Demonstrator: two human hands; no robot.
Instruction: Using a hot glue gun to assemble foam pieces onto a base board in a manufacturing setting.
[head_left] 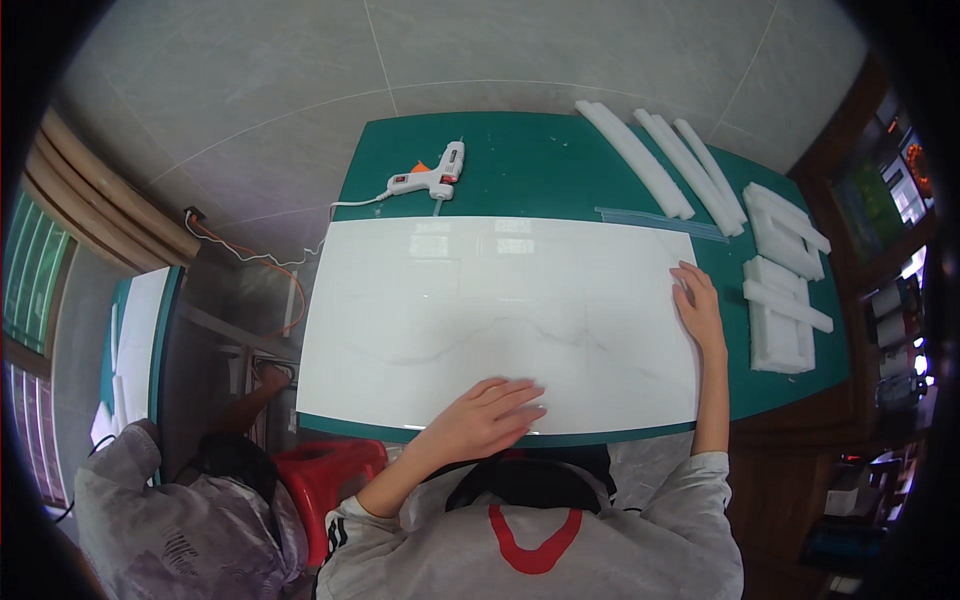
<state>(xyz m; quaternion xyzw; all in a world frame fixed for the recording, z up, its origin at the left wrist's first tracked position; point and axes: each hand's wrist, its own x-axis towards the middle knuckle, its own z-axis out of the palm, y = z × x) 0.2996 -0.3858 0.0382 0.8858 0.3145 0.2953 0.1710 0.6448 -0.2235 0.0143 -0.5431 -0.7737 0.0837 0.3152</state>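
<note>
A large glossy white panel [480, 310] with faint grey veining lies flat across the green-topped table [530, 150]. Over its near edge, my left hand [485, 418] rests with fingers stretched out and nothing in them. My right hand [697, 303] lies along the panel's right edge, fingers slightly bent and apart, touching the rim near the far right corner. Beyond the panel at the far left lies a white glue gun [430, 178] with an orange part; its cord runs off the table's left side. Bluish clear glue sticks [665, 222] lie along the panel's far right edge.
Several long white foam strips [640, 160] lie at the table's far right. Foam blocks [780, 315] with crosspieces stack along the right side. A red stool [330, 480] and another person [190, 510] in grey are at the left, beside a second table [140, 340].
</note>
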